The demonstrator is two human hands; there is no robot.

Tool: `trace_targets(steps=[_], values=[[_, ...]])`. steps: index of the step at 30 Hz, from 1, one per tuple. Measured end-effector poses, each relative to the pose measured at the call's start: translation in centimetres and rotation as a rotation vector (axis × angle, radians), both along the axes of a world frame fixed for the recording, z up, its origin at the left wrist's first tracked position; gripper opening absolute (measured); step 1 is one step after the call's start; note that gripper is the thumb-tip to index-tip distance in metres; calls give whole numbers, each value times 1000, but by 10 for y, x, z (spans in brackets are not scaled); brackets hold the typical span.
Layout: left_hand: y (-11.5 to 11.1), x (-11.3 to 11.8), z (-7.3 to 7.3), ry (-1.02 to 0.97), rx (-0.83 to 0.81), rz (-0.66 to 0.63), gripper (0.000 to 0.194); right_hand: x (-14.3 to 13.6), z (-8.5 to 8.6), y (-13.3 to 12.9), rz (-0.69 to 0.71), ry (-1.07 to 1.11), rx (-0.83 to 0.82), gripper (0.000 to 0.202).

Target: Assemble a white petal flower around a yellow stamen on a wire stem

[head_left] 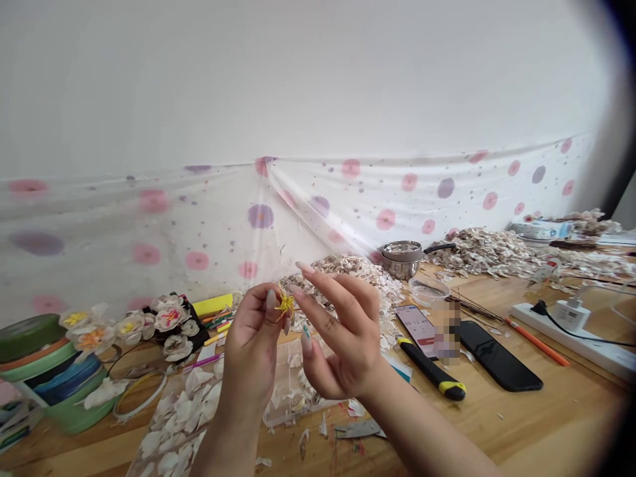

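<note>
My left hand (255, 324) pinches a small yellow flower centre (285, 305) with thin, spread strands, held up above the table. Close to its right side is my right hand (342, 324), fingers apart and nothing visible between them. The right fingertips come near the yellow strands; whether they touch I cannot tell. Below both hands lies a clear plastic box (278, 417) with pale petals in it. Finished-looking white flowers with pink, yellow and orange centres (171, 318) stand to the left. What holds the yellow piece from below is hidden by my left fingers.
Heaps of dry pale petals (497, 255) lie along the wall. Yellow-black pliers handles or a cutter (432, 371), a black phone (499, 354), a lit phone (417, 328) and a power strip (586, 338) are right. Scissors (360, 429) lie in front; ribbon rolls (54, 377) stand left.
</note>
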State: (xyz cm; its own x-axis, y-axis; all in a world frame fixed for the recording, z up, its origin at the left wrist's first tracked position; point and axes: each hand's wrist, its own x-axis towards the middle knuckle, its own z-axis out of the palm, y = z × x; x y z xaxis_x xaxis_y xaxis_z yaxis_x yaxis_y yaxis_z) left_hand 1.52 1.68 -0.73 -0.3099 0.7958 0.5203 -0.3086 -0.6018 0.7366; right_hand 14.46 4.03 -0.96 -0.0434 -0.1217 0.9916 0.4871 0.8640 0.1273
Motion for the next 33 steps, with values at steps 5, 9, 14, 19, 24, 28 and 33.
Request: trace_targets(steps=[5, 9, 14, 19, 24, 28, 33], values=[[-2, 6, 3, -12, -58, 27, 30, -2, 0, -1, -19, -49, -36, 38], [-6, 8, 3, -20, -69, 61, 32, -5, -2, -1, -2, -51, -50, 39], [-8, 4, 2, -4, 2, 133, 32, -10, -5, 1, -32, -13, -15, 37], [-1, -3, 6, -84, -89, -61, 41, -6, -4, -4, 47, 14, -137, 48], [4, -7, 9, -134, -193, -102, 52, -8, -5, -6, 32, 23, -119, 52], [1, -4, 9, -128, -221, -146, 53, -13, -10, -2, 44, -15, -153, 38], [-3, 3, 9, -177, -218, -182, 53, -14, -13, 8, 241, -21, -291, 34]])
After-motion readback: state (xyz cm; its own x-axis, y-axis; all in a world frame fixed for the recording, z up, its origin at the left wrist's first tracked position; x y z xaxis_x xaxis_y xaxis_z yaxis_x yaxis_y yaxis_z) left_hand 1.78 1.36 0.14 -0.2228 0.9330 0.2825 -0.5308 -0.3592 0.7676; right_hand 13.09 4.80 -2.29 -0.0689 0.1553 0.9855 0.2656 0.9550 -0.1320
